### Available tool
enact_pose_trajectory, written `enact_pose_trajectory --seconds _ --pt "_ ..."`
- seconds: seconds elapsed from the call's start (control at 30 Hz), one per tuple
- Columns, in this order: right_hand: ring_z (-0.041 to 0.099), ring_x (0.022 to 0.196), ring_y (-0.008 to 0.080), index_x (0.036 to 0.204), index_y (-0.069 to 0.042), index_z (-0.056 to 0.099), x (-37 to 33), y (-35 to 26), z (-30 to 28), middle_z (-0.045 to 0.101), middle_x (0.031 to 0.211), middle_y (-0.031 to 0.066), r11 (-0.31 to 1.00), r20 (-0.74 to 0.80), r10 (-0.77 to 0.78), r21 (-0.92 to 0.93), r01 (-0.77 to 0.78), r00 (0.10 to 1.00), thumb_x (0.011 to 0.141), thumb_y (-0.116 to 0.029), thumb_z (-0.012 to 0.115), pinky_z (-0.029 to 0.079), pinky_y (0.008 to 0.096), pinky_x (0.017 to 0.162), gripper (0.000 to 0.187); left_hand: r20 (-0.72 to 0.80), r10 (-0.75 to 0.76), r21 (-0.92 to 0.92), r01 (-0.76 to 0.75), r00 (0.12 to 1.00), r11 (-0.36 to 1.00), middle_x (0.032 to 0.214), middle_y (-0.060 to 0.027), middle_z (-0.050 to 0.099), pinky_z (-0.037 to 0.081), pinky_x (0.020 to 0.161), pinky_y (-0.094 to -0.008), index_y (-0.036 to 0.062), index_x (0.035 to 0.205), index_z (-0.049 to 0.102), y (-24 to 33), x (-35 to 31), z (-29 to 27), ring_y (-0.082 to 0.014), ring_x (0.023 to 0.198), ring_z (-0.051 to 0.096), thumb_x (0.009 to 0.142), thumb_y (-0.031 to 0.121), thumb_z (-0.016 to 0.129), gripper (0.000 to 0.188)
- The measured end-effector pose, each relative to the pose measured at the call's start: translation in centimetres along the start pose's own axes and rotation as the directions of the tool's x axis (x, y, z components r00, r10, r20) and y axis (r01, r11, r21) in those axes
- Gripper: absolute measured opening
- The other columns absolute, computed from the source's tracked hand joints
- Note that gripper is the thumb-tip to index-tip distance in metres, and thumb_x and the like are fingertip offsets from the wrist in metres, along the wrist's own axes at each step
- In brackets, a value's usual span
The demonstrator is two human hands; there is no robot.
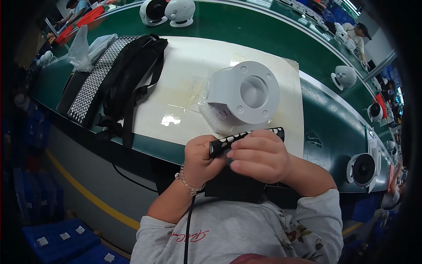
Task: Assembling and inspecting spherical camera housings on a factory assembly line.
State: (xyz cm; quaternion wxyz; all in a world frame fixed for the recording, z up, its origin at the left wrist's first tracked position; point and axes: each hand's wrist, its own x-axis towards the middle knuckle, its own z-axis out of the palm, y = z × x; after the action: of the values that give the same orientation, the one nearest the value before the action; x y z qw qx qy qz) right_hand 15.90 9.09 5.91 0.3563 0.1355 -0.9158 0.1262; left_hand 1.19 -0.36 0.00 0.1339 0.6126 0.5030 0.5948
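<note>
Over the table's near edge, my left hand (pixel 200 160) is closed round one end of a black rolled sheet (pixel 224 143) patterned with white oval spots. My right hand (pixel 262 157) lies across the roll's other half, fingers curled and pinched together. A small dark bit shows blurred at its fingertips, too unclear to name. Just beyond both hands, a white rounded appliance housing (pixel 222 90) rests with its round base, bearing several small round pads, facing up and toward me. Clear bubble wrap (pixel 206 110) lies beneath and around it.
A white board (pixel 176 88) covers part of the green table (pixel 325 119). At left lie a black bag (pixel 127 75), a white-patterned strip (pixel 94 79) and plastic bags (pixel 81 50). White fans (pixel 179 12) stand on the far line; another fan (pixel 362 169) is at right. Co-workers sit farther off.
</note>
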Motion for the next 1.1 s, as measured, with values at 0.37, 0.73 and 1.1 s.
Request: enact_pose_trajectory --seconds 0.37,0.73,1.1 --pt "0.058 0.076 0.0246 0.118 -0.011 0.033 -0.4 0.1 -0.2 0.054 0.094 0.0132 0.955 -0.132 0.260 0.179 -0.234 0.957 0.066 0.015 0.061 0.048 0.0331 0.063 0.064 0.001 -0.047 -0.087 0.047 0.999 0.995 0.050 -0.0027 0.042 0.029 0.042 -0.0258 -0.0005 0.060 0.053 -0.1 -0.2 0.1 -0.0126 0.043 0.040 0.073 0.008 0.064 0.019" --pt "0.057 0.084 0.0220 0.109 -0.011 0.053 -0.9 1.0 0.8 0.052 0.100 0.0086 0.998 -0.158 -0.070 -0.010 0.069 0.985 0.070 -0.005 0.062 0.044 0.0280 0.062 0.040 0.016 -0.121 -0.212 0.121 0.993 0.970 0.050 -0.0048 0.039 0.030 0.043 -0.0292 0.0024 0.059 0.049 -0.5 -0.5 0.0 -0.0187 0.043 0.040 0.082 0.028 0.059 0.035" --pt "0.055 0.067 0.0223 0.107 -0.013 0.043 -0.9 1.5 0.4 0.049 0.091 0.0093 0.941 -0.022 0.077 0.332 -0.065 0.997 0.067 0.010 0.060 0.046 0.0304 0.056 0.049 0.060 -0.119 -0.204 0.129 0.991 0.970 0.050 -0.0049 0.038 0.029 0.042 -0.0295 0.0017 0.059 0.048 -0.3 -0.1 -0.2 -0.0185 0.043 0.039 0.081 0.025 0.059 0.034"
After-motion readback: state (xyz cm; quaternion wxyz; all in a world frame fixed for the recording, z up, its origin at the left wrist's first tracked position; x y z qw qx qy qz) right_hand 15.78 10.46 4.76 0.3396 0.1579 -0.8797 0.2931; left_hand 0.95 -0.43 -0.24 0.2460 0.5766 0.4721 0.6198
